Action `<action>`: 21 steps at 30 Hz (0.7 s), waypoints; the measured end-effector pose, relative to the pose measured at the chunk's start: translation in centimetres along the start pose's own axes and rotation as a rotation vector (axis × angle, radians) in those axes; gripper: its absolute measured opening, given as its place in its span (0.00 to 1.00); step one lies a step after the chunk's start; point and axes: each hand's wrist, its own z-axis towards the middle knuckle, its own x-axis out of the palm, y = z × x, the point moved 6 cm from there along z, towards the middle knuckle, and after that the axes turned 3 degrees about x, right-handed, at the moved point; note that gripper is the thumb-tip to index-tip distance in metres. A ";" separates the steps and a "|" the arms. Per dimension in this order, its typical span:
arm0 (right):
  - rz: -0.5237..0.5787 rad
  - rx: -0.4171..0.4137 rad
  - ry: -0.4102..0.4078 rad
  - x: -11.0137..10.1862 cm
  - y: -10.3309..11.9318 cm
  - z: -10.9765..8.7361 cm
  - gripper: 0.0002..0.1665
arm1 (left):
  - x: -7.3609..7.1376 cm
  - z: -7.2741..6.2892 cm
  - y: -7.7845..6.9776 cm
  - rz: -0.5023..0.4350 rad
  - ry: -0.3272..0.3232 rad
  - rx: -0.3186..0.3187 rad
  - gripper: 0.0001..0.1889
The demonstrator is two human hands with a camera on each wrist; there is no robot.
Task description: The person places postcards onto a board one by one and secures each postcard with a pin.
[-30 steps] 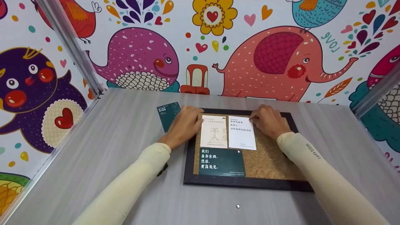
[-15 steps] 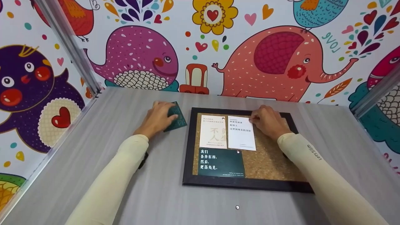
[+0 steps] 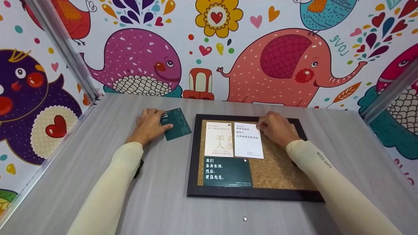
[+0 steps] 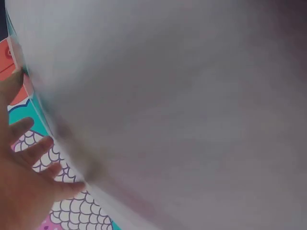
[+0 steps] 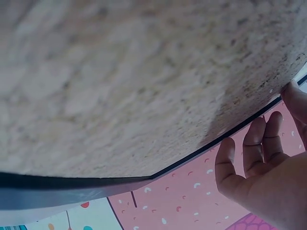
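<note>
In the head view my left hand (image 3: pixel 146 126) lies at the left side of a loose green card (image 3: pixel 178 125), its thumb on the card and its fingers over the upper left edge. The left wrist view shows these fingers spread. My right hand (image 3: pixel 276 129) pinches with thumb and fingertips at the upper right corner of a white card (image 3: pixel 249 143) on a cork board (image 3: pixel 277 171). Whether a pin sits in that pinch, I cannot tell. To its left lies a cream card (image 3: pixel 217 135), and below that another green card (image 3: pixel 228 173), each with a pin near its upper right corner.
The board's black frame (image 3: pixel 254 193) surrounds the cork. A small shiny pin (image 3: pixel 245 219) lies on the grey table (image 3: pixel 156 195), nearer me than the board. Behind the table rises a wall (image 3: pixel 209 52) printed with cartoon animals.
My left hand has gone from the cream card's upper left to the loose green card, then farther left, uncovering more of it. My right hand has kept its place at the white card's corner.
</note>
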 end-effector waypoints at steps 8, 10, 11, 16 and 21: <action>-0.001 0.000 -0.012 0.1 0.0 0.0 0.07 | 0.1 0.2 0.4 0.000 0.062 -0.025 0.46; -0.005 0.007 -0.012 0.1 0.0 0.0 0.06 | 0.0 0.3 0.4 -0.012 0.068 -0.035 0.46; -0.006 0.012 -0.011 0.1 0.0 0.0 0.06 | 0.0 0.3 0.4 -0.017 0.069 -0.039 0.46; -0.009 0.021 -0.004 0.2 0.0 -0.1 0.06 | -0.3 0.5 0.3 -0.041 0.055 -0.057 0.52; -0.008 0.021 -0.001 0.2 -0.2 -0.1 0.06 | -0.6 0.3 0.1 -0.029 0.008 -0.058 0.54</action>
